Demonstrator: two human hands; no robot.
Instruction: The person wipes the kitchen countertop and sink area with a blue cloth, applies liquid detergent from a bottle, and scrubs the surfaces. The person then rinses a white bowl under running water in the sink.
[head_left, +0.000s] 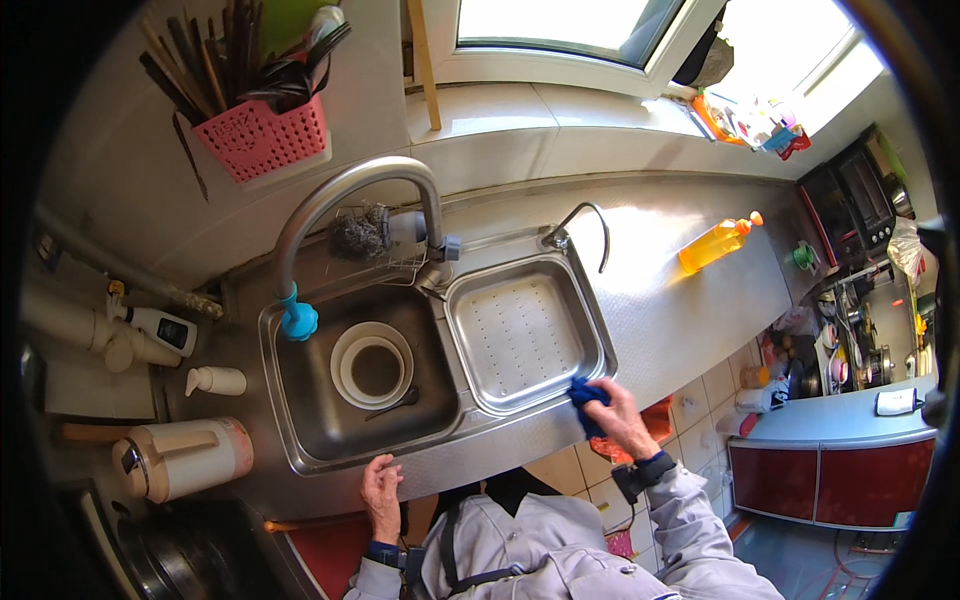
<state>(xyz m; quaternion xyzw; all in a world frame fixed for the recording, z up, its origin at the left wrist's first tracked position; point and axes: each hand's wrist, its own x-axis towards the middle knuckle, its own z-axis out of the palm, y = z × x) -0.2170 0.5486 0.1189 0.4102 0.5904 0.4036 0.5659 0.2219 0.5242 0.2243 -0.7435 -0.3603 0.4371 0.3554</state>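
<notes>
My right hand grips a dark blue cloth at the front right corner of the sink, beside the perforated steel tray in the right basin. At the counter's front edge, my left hand rests with nothing seen in it, its fingers slightly bent. In the left basin stand nested white bowls holding dark liquid, with a dark spoon beside them. A curved steel faucet with a blue spout end arches over that basin.
An orange dish-soap bottle lies on the counter at the right. A small curved tap rises behind the right basin. Left of the sink are a white pump bottle and a thermos jug. A pink utensil basket hangs on the wall.
</notes>
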